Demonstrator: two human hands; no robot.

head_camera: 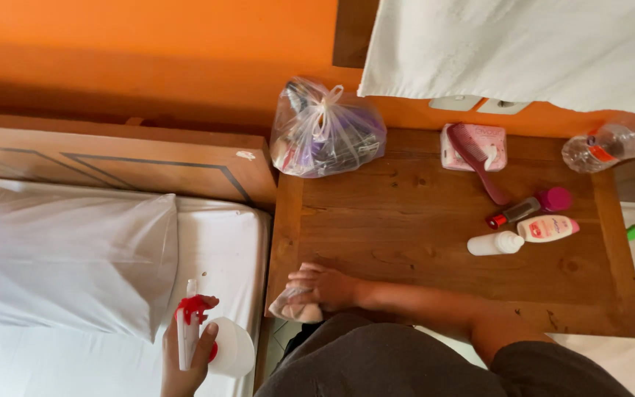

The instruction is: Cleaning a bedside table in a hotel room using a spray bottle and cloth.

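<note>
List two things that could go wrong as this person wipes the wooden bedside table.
1. The right hand presses a cloth at the wooden table's near left corner; a wide sweep right might topple the small bottles.
2. The spray bottle in the left hand hangs over the white bed sheet; drips could wet it.

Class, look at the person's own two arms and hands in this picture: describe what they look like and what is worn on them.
Both hands are bare, with no gloves. The right hand leads to a forearm bare to about the elbow, where a dark grey-brown short sleeve begins. The left hand shows only to the wrist; no watch, ring or bracelet is visible on either.
</note>
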